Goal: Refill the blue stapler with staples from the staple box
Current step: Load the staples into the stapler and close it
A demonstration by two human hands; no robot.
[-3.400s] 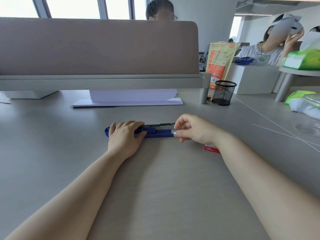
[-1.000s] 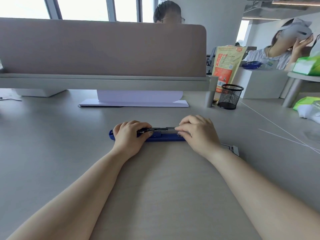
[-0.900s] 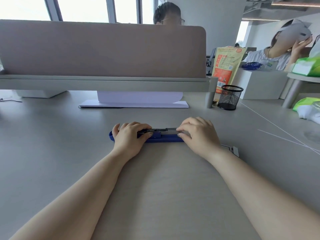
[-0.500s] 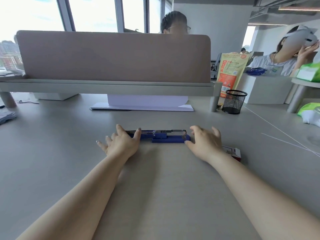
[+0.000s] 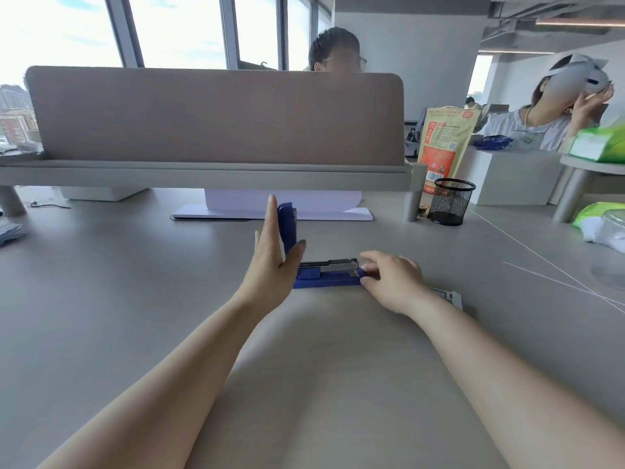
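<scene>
There is only one view, from a camera worn on the person's head, seated at the near edge of the grey desk [image 5: 101,316]. It looks forward and slightly down, along both forearms toward the far side. The lens is wide: straight lines bow at the edges, and the frame takes in everything from the near desk surface up to the windows and ceiling. The left hand [image 5: 274,262] and right hand [image 5: 392,279] sit near the middle, at arm's reach, with the blue stapler [image 5: 324,279] between them. Farther off, the brown divider panel [image 5: 216,116] spans the desk's far side, and a black mesh cup [image 5: 451,201] stands at far right. No second view overlaps this one.
</scene>
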